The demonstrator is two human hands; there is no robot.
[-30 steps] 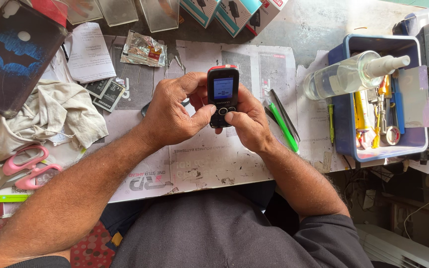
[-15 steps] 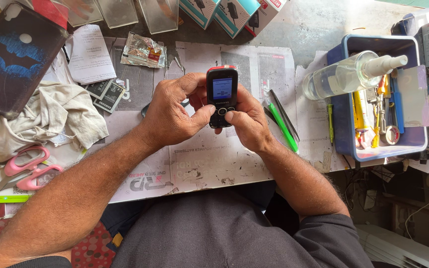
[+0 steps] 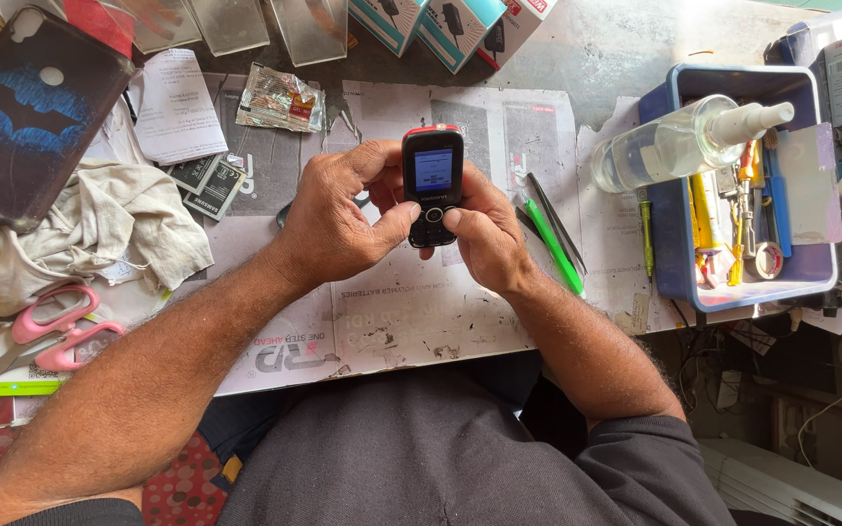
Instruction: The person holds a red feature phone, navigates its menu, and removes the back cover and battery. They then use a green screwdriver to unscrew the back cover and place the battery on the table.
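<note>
I hold the phone (image 3: 433, 185) in both hands above the newspaper (image 3: 411, 312) that covers the bench. My left hand (image 3: 338, 219) wraps its left edge, fingers curled shut behind the body, thumb laid across to the keypad. My right hand (image 3: 484, 234) closes on the right edge the same way, thumb tip on the keys just below the lit screen. Both thumbs meet at the round centre key.

To do this step well, I judge:
1. Keep the phone upright and facing me, so the screen stays readable.
2. Press with one thumb at a time; the keys are small and sit close together.
3. Grip the edges only, clear of the screen.

Just right of the hands lies a green pen (image 3: 553, 244) beside tweezers (image 3: 557, 219). Left lie a cloth (image 3: 90, 229) and pink scissors (image 3: 46, 326). Farther right, a blue tray (image 3: 669, 278) holds tools, with a spray bottle (image 3: 679, 141) across its rim.
</note>
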